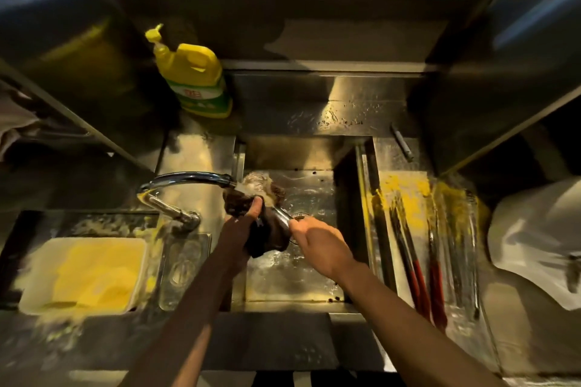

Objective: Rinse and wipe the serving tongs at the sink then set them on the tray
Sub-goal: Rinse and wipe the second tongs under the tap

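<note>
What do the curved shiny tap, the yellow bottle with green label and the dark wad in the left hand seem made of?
The curved shiny tap: polished metal, probably chromed; it mirrors the light. The yellow bottle: likely plastic, moulded, with a printed label. The dark wad that the left hand grips: seemingly wet cloth, limp and folded, though a scouring pad is possible.

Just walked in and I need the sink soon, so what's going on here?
A person is cleaning tongs over the sink. The right hand grips the tongs while the left hand wraps a dark cloth around them under the running faucet. Red-handled tongs already lie on the tray to the right, which is dusted with yellow powder.
</note>
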`<state>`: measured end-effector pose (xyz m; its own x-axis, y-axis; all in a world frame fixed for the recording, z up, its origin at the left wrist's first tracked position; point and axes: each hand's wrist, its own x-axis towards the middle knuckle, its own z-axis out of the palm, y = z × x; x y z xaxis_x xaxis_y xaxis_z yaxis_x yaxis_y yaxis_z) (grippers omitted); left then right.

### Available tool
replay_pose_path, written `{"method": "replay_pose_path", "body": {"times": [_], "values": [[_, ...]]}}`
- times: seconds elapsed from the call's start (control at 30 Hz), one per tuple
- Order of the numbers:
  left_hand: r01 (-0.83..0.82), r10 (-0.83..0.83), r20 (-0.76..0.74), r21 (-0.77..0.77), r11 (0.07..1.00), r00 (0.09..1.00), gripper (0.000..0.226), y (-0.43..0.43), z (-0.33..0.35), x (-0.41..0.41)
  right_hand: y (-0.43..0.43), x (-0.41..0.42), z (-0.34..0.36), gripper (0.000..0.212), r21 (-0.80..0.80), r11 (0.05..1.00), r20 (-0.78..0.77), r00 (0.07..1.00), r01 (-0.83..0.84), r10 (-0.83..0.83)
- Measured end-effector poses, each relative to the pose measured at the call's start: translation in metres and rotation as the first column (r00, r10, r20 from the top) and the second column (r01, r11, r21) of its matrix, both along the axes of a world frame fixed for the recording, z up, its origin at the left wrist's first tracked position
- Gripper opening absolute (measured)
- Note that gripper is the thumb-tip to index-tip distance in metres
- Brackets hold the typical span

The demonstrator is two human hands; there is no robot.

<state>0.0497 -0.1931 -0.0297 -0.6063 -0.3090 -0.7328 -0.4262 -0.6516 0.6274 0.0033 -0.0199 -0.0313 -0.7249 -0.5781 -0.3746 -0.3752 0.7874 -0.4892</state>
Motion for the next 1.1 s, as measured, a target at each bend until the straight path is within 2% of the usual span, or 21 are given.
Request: {"method": "replay_pose_path", "body": {"times": [0.07,0.13,0.2,0.27,0.3,0.37,0.43,0.5,0.57,0.63,0.67,0.73,0.8,0.83,0.87,0.9,0.93,1.0,1.03,1.07,1.1], "values": [[-0.089,0.098,0.037,-0.2,0.976,0.995,0.044,-0.009,-0.009,-0.004,-0.002,-0.002,-0.001,0.047,0.014,1.0,0.008,1.0,-0.019,0.019],[-0.182,0.161,-0.105,-0.244,0.953,0.981,0.023,-0.011,-0.01,-0.006,-0.006,0.0,-0.003,0.042,0.019,0.999,-0.014,0.999,-0.036,0.036],[-0.35,0.332,-0.143,-0.118,0.929,0.932,0.019,-0.009,-0.01,-0.013,-0.019,0.005,-0.005,0.037,0.004,1.0,-0.014,1.0,-0.023,0.023],[-0.429,0.431,-0.057,0.04,0.902,0.901,0.019,-0.004,-0.012,-0.021,-0.032,0.011,-0.005,0.034,-0.003,0.998,-0.022,0.998,0.066,-0.066],[-0.377,0.381,-0.041,0.074,0.923,0.924,0.019,-0.004,-0.015,-0.023,-0.036,0.014,-0.007,0.032,-0.013,0.995,-0.03,0.995,0.098,-0.098],[-0.152,0.159,-0.069,0.097,0.984,0.985,0.016,-0.008,-0.012,-0.018,-0.036,0.014,-0.011,0.03,0.028,0.997,-0.074,0.994,0.078,-0.076],[0.098,-0.096,-0.113,0.014,0.995,0.989,0.018,-0.019,-0.004,-0.007,-0.03,0.007,-0.009,0.031,0.01,0.998,-0.094,0.994,0.057,-0.056],[0.225,-0.252,-0.125,-0.193,0.955,0.96,0.015,-0.032,0.003,-0.002,-0.021,0.002,-0.013,0.026,0.043,0.996,-0.174,0.981,-0.079,0.085],[0.309,-0.366,-0.062,-0.418,0.854,0.929,0.009,-0.04,0.014,-0.005,-0.012,-0.01,-0.01,0.047,0.126,0.969,-0.186,0.954,-0.215,0.236],[0.405,-0.485,-0.026,-0.511,0.758,0.874,0.011,-0.049,0.016,-0.009,-0.005,-0.022,-0.008,0.053,0.107,0.974,-0.112,0.971,-0.199,0.211],[0.431,-0.515,-0.044,-0.492,0.757,0.856,0.014,-0.051,0.016,-0.008,-0.003,-0.027,-0.007,0.052,0.068,0.984,-0.102,0.98,-0.167,0.173],[0.392,-0.427,-0.087,-0.27,0.88,0.9,0.022,-0.045,0.015,-0.006,-0.003,-0.028,-0.011,0.047,0.062,0.987,-0.103,0.983,-0.149,0.154],[0.255,-0.255,-0.036,-0.003,0.967,0.966,0.024,-0.029,0.011,-0.007,-0.012,-0.016,-0.013,0.018,0.06,0.989,-0.185,0.972,-0.138,0.147],[0.151,-0.148,-0.036,0.102,0.983,0.988,0.023,-0.021,0.007,-0.011,-0.019,-0.004,-0.009,0.039,0.102,0.985,-0.119,0.981,-0.141,0.153],[0.035,-0.025,-0.054,0.202,0.979,0.998,0.02,-0.015,0.002,-0.015,-0.023,0.004,-0.02,0.066,0.078,0.987,-0.137,0.979,-0.14,0.15],[-0.057,0.079,-0.067,0.281,0.958,0.995,0.017,-0.01,-0.001,-0.018,-0.025,0.006,-0.027,0.079,0.101,0.991,-0.117,0.988,-0.085,0.097],[-0.091,0.121,-0.079,0.308,0.947,0.989,0.016,-0.009,-0.008,-0.018,-0.025,0.006,-0.037,0.083,0.057,0.995,-0.205,0.975,-0.08,0.09],[0.031,-0.012,-0.101,0.193,0.981,0.995,0.017,-0.011,-0.006,-0.011,-0.022,0.01,-0.034,0.072,0.098,0.979,-0.224,0.954,-0.179,0.197],[0.142,-0.135,-0.101,0.065,0.988,0.986,0.017,-0.016,-0.007,-0.006,-0.017,0.009,-0.028,0.051,0.123,0.977,-0.152,0.969,-0.176,0.194],[0.244,-0.249,-0.085,-0.064,0.968,0.965,0.016,-0.022,-0.008,-0.003,-0.01,0.004,-0.031,0.026,0.125,0.972,-0.226,0.948,-0.201,0.225],[0.319,-0.333,-0.067,-0.16,0.934,0.941,0.016,-0.031,-0.009,-0.002,-0.004,0.001,-0.024,0.024,0.086,0.977,-0.21,0.955,-0.195,0.209]]}}
